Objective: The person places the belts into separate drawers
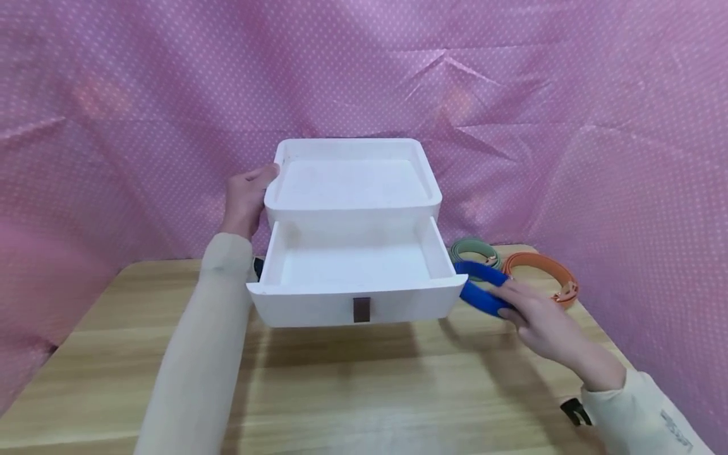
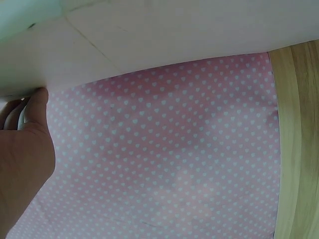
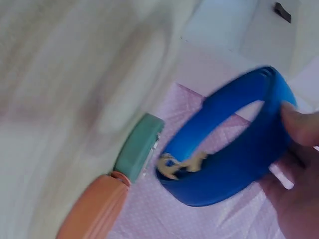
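Note:
A white storage box with a shallow tray top has its white drawer pulled out toward me. The drawer's inside is bare, and a dark brown tab sits on its front. My left hand grips the box's left side near the top rim; in the left wrist view its fingertips are partly hidden at the box's edge. Beside the drawer's right front corner, my right hand pinches a coiled blue belt between thumb and fingers. A gold-coloured buckle shows inside the coil.
A coiled green belt and a coiled orange belt lie on the wooden table at right, behind the blue one. Pink dotted cloth hangs behind and along both sides.

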### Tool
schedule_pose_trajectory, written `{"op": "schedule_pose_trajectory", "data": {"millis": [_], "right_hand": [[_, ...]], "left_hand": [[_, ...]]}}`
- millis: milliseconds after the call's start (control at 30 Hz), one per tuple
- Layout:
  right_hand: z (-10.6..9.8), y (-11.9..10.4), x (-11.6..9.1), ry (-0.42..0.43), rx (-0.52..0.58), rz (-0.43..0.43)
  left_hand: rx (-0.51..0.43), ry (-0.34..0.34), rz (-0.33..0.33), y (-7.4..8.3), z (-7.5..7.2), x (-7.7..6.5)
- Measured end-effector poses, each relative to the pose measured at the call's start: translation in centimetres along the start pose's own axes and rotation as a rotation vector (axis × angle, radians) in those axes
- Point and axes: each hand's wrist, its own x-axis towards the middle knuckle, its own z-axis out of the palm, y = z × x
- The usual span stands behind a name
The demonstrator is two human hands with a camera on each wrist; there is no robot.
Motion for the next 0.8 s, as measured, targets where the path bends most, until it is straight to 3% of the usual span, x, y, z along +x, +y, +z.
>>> {"op": "schedule_pose_trajectory", "data": {"millis": [167, 300, 800], "right_hand": [[-1.6, 0.0, 0.7, 0.229, -0.01, -0.06], [-2.9, -0.4, 0.9, 0.312, -0.044, -0.089], [-5.1, -1.4, 2.7, 0.343, -0.076, -0.23]], "left_hand": [[-0.017, 0.004, 0.006, 0.0, 0.1, 0.1], [-0.007, -0.008, -0.011, -0.3, 0.2, -0.1], [-0.018, -0.001, 0.033, -0.4, 0.1, 0.0]]}}
